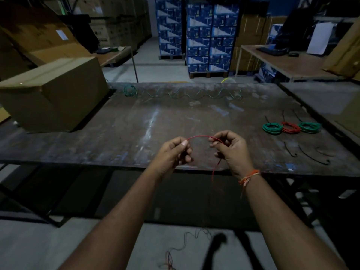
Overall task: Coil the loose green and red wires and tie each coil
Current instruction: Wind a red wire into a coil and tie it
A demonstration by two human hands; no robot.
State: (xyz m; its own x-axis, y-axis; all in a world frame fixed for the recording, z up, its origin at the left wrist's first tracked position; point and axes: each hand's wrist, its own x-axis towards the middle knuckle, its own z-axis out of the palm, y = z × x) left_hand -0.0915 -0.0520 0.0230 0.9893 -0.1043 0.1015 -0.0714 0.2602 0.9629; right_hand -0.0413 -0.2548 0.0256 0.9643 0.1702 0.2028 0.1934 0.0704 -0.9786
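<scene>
Two hands above worn table (pixel 136 121) edge, left hand (pixel 173 152) and right hand (pixel 230 149) each pinching red wire (pixel 200 136), arched between, tail hanging floorward.

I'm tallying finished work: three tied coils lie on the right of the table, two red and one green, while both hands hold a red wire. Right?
Not quite. The head view shows two green coils flanking one red coil, not two red and one green. The rest holds: they lie on the right of the table, and the left hand and right hand both hold a red wire.
</scene>
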